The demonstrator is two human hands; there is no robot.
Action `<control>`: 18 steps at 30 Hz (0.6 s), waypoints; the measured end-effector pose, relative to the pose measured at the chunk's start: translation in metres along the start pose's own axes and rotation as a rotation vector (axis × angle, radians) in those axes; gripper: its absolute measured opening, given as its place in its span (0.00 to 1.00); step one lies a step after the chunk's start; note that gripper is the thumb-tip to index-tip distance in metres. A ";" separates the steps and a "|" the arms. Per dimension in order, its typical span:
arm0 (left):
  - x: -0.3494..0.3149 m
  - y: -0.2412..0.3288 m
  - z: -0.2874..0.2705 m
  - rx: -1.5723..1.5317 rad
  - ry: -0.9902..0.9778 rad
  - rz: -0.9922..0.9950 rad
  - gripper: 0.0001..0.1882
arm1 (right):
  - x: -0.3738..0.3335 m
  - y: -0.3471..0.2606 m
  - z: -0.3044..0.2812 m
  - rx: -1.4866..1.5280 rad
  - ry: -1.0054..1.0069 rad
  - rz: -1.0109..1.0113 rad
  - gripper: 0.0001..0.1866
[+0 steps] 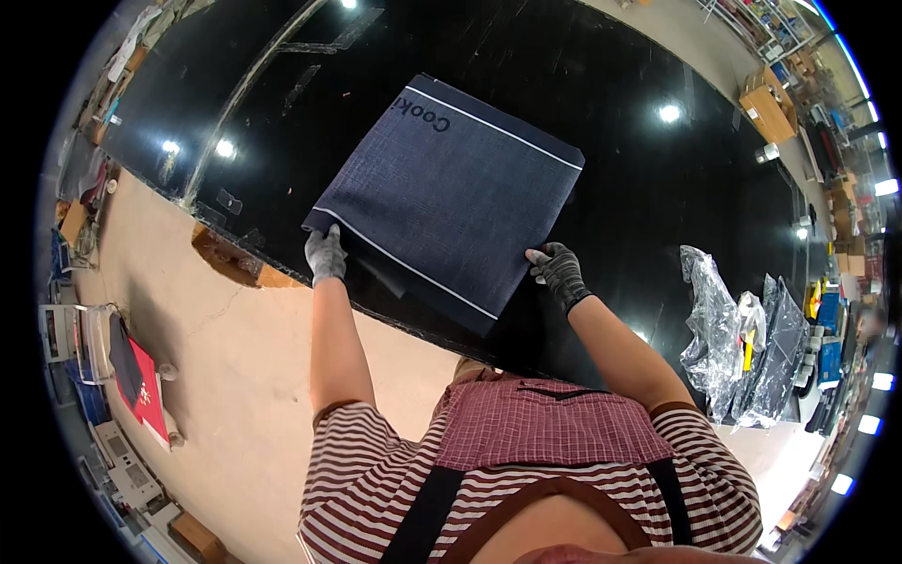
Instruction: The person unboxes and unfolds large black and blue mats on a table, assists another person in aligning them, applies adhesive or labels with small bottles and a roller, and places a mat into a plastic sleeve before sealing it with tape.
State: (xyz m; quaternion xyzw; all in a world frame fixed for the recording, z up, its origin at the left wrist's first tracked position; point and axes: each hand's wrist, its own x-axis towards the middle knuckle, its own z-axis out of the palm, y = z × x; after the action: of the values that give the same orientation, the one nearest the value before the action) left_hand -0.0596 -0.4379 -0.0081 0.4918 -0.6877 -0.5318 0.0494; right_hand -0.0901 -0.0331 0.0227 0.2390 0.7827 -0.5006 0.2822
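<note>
A folded dark blue cloth with thin white stripes lies flat on a glossy black table. My left hand, in a grey glove, grips the cloth's near left corner at the table's edge. My right hand, also gloved, pinches the cloth's near right edge. Both forearms are bare and reach up from the lower edge of the view. I wear a striped shirt and a checked apron.
A heap of clear plastic bags with dark cloth inside lies at the table's right end. A cardboard box stands beyond the table at the upper right. Shelves and a red item stand on the beige floor to the left.
</note>
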 end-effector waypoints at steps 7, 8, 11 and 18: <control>-0.030 -0.012 -0.007 -0.182 -0.106 -0.199 0.16 | 0.000 0.008 -0.003 0.073 -0.121 0.082 0.16; -0.031 -0.013 -0.009 -0.197 -0.098 -0.199 0.14 | 0.001 0.010 -0.002 0.095 -0.125 0.078 0.16; -0.032 -0.015 -0.012 -0.170 -0.121 -0.272 0.11 | 0.010 0.025 -0.003 -0.076 0.068 -0.132 0.15; -0.063 -0.047 -0.002 -0.272 0.019 0.020 0.16 | 0.061 -0.057 -0.028 -0.457 0.328 -0.807 0.16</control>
State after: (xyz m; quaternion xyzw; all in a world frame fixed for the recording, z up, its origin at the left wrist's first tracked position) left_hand 0.0034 -0.3909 -0.0151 0.4788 -0.6136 -0.6148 0.1276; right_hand -0.1773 -0.0236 0.0278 -0.0754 0.9369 -0.3411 -0.0161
